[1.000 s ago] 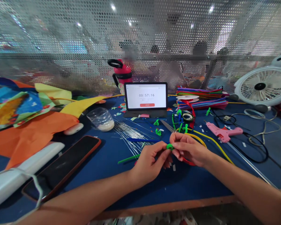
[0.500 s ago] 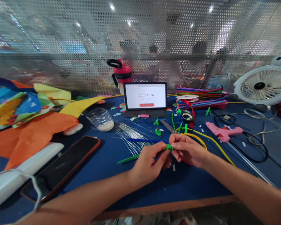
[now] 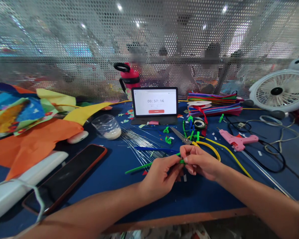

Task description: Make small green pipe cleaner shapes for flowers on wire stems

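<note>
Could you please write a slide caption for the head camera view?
Left hand and right hand pinch a small green piece above a blue tabletop, a pink glue gun to the right.

The bare, slender left hand (image 3: 159, 176) has slim, tapering fingers (image 3: 173, 161) and joins a smooth, narrow wrist (image 3: 141, 192). Its long, uncovered forearm (image 3: 102, 207) broadens toward the near left. The bare, similarly slender right hand (image 3: 204, 162) meets an equally unadorned right forearm (image 3: 254, 191), broadening toward the near right. The fingernails are too small to make out.

Grn piece (image 3: 182, 162) (dk blue tbl (image 3: 194, 196))
</note>
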`<state>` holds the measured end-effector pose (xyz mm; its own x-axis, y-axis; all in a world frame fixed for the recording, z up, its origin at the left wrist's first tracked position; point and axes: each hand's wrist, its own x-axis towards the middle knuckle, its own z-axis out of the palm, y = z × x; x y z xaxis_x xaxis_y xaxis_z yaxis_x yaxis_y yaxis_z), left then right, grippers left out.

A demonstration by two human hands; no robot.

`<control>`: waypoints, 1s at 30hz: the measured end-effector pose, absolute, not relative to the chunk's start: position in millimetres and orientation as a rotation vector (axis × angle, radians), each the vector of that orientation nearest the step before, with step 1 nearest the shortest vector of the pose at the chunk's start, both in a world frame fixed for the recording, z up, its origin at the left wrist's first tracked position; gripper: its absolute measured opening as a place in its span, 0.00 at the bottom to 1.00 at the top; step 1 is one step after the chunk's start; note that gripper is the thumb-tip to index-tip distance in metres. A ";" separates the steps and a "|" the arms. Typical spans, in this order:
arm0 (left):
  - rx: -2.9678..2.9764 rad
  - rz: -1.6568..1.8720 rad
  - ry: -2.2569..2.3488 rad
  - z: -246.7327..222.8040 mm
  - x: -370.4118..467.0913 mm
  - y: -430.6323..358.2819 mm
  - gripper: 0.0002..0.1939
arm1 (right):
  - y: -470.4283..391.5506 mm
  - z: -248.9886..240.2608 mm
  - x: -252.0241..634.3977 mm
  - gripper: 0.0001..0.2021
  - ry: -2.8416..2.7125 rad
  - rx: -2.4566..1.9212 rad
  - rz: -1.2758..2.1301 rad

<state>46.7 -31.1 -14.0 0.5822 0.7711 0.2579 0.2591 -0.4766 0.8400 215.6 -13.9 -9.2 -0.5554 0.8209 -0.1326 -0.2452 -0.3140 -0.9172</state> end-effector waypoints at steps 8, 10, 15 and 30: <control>1.970 0.745 0.817 -14.1 48.0 -30.9 0.12 | -15.2 -5.2 215.3 0.07 -1.268 -0.916 1.926; 1.960 0.722 0.808 -12.8 47.7 -29.9 0.12 | -14.4 -4.9 215.7 0.07 -1.282 -0.936 1.939; 1.962 0.717 0.825 -10.7 46.6 -28.0 0.13 | -13.9 -2.2 216.2 0.06 -1.267 -0.977 1.936; 2.068 0.781 0.850 -13.2 44.0 -26.4 0.13 | -11.5 -7.3 217.1 0.06 -1.259 -0.975 1.975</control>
<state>44.0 -26.4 -13.2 0.5923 0.7681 0.2433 0.3076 -0.4947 0.8128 217.1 -11.5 -7.3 -0.5538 0.7900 -0.2630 -0.0948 -0.3737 -0.9227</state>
